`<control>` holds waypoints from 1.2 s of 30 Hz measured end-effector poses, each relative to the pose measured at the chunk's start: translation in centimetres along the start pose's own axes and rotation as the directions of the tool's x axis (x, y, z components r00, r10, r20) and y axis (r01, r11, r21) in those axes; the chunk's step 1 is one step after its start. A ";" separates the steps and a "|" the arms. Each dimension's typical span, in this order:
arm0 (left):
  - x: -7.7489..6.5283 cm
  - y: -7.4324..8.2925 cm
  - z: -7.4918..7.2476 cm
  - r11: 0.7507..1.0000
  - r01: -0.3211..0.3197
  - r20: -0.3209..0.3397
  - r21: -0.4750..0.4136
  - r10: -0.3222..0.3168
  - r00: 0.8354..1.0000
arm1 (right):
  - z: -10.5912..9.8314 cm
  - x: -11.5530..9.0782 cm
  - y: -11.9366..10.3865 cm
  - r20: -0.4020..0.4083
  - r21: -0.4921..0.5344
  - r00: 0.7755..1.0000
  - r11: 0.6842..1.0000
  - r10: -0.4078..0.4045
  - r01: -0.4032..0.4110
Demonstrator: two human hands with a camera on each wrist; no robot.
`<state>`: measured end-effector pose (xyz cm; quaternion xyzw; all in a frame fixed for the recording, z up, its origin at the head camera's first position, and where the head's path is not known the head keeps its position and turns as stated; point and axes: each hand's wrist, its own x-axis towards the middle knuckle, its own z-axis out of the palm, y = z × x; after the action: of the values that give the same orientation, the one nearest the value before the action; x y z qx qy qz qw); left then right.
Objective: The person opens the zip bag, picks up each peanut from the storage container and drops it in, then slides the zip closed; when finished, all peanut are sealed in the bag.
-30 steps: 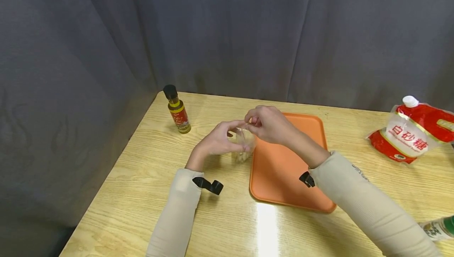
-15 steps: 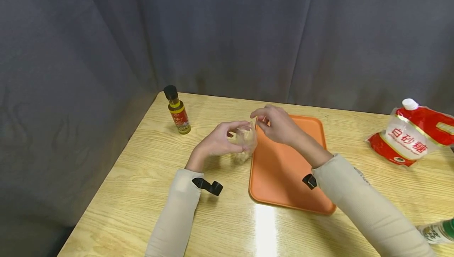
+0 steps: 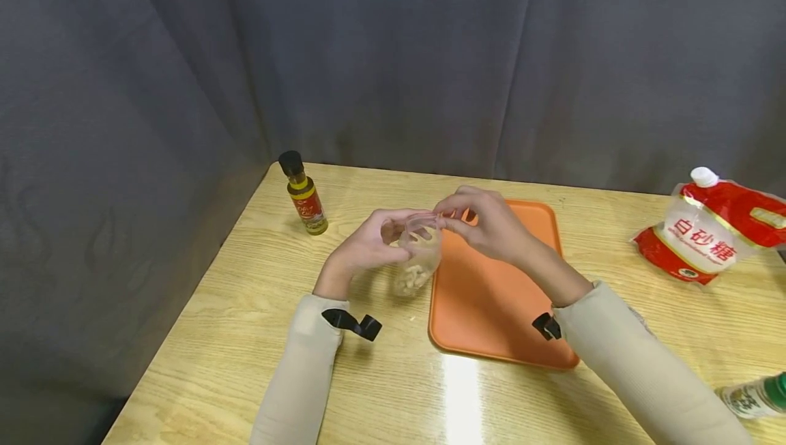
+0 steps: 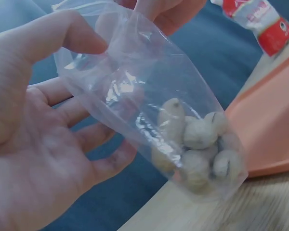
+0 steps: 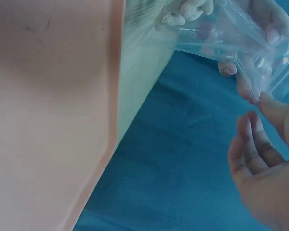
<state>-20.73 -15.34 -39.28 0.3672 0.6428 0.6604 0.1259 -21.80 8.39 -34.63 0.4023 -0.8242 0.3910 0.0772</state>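
A clear plastic bag (image 4: pixel 130 91) hangs tilted between both hands, left of the orange tray's middle in the head view. Several pale, rounded, nut-like pieces (image 4: pixel 192 144) lie at its bottom, some with a dark slit. My left hand (image 3: pixel 374 240) holds the bag near its mouth, thumb on one side and fingers spread behind the film. At the other corner of the mouth, my right hand (image 3: pixel 485 223) pinches the edge between thumb and forefinger; its other fingers (image 5: pixel 253 149) curl loosely. The mouth looks parted in the head view.
Under the right forearm lies the orange tray (image 3: pixel 485 302). An olive oil bottle (image 3: pixel 307 203) stands at the back left of the wooden table (image 3: pixel 381 377). To the right are a red and white spouted pouch (image 3: pixel 700 233) and a green-capped shaker (image 3: pixel 752 397). Dark curtains (image 3: pixel 381 63) hang behind.
The right hand moved slightly right off the bag's edge, then came back and pinches it again. The bag has swung a little lower and left, showing more of its contents.
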 end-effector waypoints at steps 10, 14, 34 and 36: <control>0.0 1.7 0.8 0.985 -0.052 -0.057 -0.167 0.043 0.997 | -1.1 -1.5 -2.1 -0.098 0.088 0.995 0.996 0.023 -0.014; 0.2 2.9 1.4 0.975 -0.109 -0.169 -0.195 0.076 0.983 | -2.1 -2.0 -3.1 -0.190 0.130 0.978 0.990 0.087 -0.062; 1.3 5.0 4.1 0.924 -0.196 -0.448 0.328 0.334 0.829 | -4.7 -3.9 -4.1 -0.327 0.077 0.943 0.996 0.065 -0.042; 1.4 4.8 4.3 0.920 -0.176 -0.447 0.350 0.329 0.832 | -5.1 -4.1 -4.3 -0.324 0.016 0.945 0.999 0.053 -0.050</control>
<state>-17.46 -11.93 -34.73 0.2816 0.6894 0.6400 -0.1892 -16.89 12.87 -30.51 0.3111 -0.8090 0.4569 0.1999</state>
